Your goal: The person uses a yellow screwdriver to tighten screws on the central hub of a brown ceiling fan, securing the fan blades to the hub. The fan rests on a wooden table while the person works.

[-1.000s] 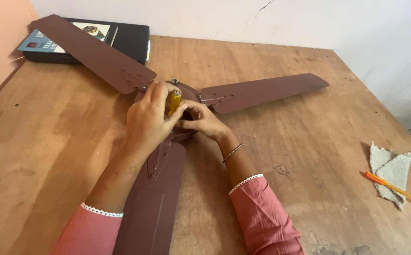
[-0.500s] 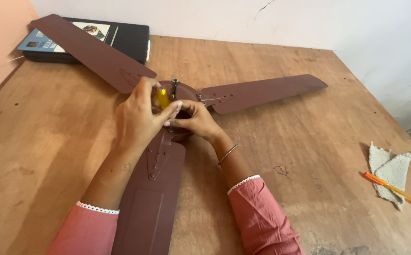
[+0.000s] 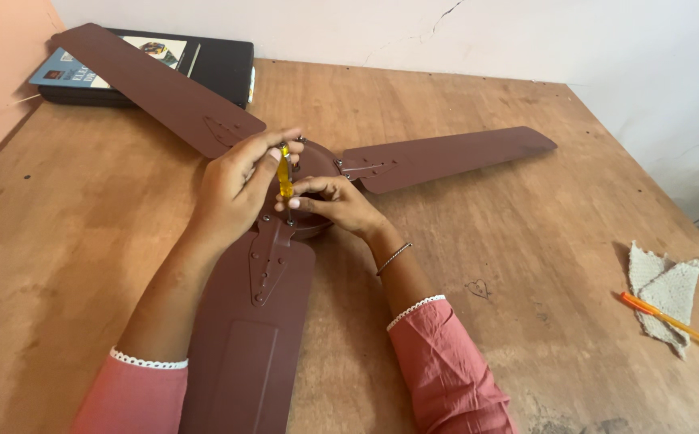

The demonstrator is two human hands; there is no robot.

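Note:
A brown three-bladed ceiling fan (image 3: 438, 157) lies flat on the wooden table (image 3: 526, 265). My left hand (image 3: 233, 193) grips a screwdriver with a yellow handle (image 3: 285, 173), held upright over the fan's hub at the root of the near blade (image 3: 253, 337). My right hand (image 3: 337, 205) rests on the hub just right of the screwdriver, its fingertips pinched around the lower shaft. The tip and the screw under it are hidden by my fingers.
A dark book (image 3: 205, 64) lies at the back left under the far-left blade (image 3: 157, 88). A piece of pale cloth (image 3: 667, 285) and an orange pen (image 3: 667, 319) lie at the right edge. Walls close the back and left.
My left hand has loosened and shifted on the handle, so more of the yellow screwdriver shows and it stands more upright. The fan has turned slightly.

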